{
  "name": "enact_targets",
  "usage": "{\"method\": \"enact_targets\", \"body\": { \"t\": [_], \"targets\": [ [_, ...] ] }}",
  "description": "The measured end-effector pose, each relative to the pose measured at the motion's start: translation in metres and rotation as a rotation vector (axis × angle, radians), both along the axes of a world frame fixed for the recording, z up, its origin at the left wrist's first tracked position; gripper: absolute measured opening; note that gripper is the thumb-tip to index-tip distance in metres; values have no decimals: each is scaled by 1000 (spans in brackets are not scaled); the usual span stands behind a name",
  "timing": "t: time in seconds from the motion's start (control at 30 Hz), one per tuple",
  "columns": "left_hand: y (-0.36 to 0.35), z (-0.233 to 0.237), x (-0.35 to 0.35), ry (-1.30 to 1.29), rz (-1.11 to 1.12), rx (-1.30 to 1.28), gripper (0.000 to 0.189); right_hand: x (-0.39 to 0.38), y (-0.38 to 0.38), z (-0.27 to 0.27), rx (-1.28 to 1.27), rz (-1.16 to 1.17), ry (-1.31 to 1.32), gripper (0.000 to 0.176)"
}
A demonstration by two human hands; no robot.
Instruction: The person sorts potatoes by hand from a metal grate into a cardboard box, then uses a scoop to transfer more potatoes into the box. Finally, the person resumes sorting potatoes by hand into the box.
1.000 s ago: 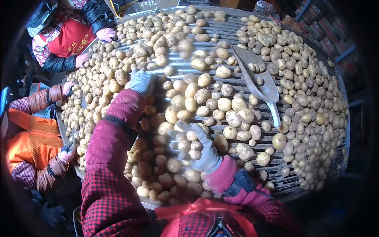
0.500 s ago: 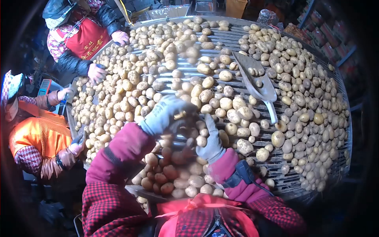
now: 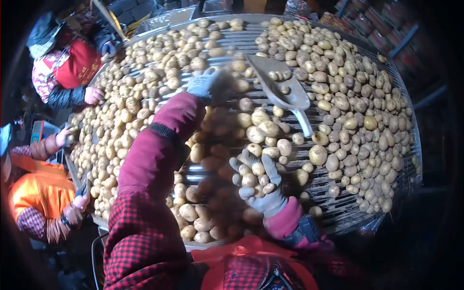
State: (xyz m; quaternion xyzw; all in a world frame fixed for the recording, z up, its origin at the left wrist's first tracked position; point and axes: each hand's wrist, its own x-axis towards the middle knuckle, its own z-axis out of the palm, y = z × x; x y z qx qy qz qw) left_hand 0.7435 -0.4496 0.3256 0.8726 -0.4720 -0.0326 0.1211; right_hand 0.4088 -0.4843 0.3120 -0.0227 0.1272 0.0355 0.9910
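Cupped palm-up at 5 o'clock in the view, the gloved right hand (image 3: 268, 203) holds a cluster of small potatoes (image 3: 249, 180), fingers curled around them, probably so that several round tubers sit together without rolling off. At 11 o'clock, the left hand (image 3: 204, 83) reaches over the slatted table (image 3: 338, 217), back of the glove up; its fingertips are blurred and shadowed, so I cannot tell whether they grip anything. Larger potatoes (image 3: 258, 117) lie between the two hands, resting across bars whose gaps look too narrow to let them drop.

At 1 o'clock, a metal scoop (image 3: 296, 100) rests on the bars, handle toward 5 o'clock; its raised sides seem to hold in the few small potatoes inside. Just beyond, a dense heap (image 3: 357, 116) spreads from 1 to 4 o'clock.

Another spread of potatoes (image 3: 128, 113) runs from 8 to 11 o'clock. Along that edge stand co-workers in a red apron (image 3: 79, 63) at 10 o'clock and an orange vest (image 3: 41, 193) near 8, within reach of it.
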Motion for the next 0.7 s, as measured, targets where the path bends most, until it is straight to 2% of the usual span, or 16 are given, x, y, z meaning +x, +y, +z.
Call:
{"method": "enact_targets", "body": {
  "t": [0.03,0.07,0.13,0.2,0.3,0.37,0.43,0.47,0.53,0.6,0.67,0.7],
  "targets": [
    [-12,-5,2,26,78,64,73,-7,-3,-2,3,-6,4,49],
    [-16,-22,9,43,70,0,70,-14,-6,-8,-87,-33,92,55],
    [-13,-36,18,84,60,-81,56,-13,-13,-3,-3,-56,54,58],
    [-4,-24,18,73,50,10,53,-13,-15,-14,195,-74,-70,59],
    [8,5,12,44,26,122,46,-16,-16,-22,177,-85,-93,59],
    [4,25,0,231,6,127,55,-14,-16,-20,170,-63,-77,59],
    [-4,-8,1,115,-30,33,55,-12,-17,-24,186,-27,-89,59],
    [-7,-29,6,57,-45,-13,55,-10,-16,-16,86,-44,-45,60],
    [-10,-43,17,125,-38,15,50,-12,-16,-18,116,-43,-28,61],
    [-1,-21,10,149,-10,89,47,-13,-20,-14,113,-21,-3,61],
    [17,-6,18,54,-27,257,45,-12,-21,-16,151,-25,-15,61],
    [24,18,15,137,-57,340,43,-13,-19,-19,178,-36,-20,61]
  ]
}}
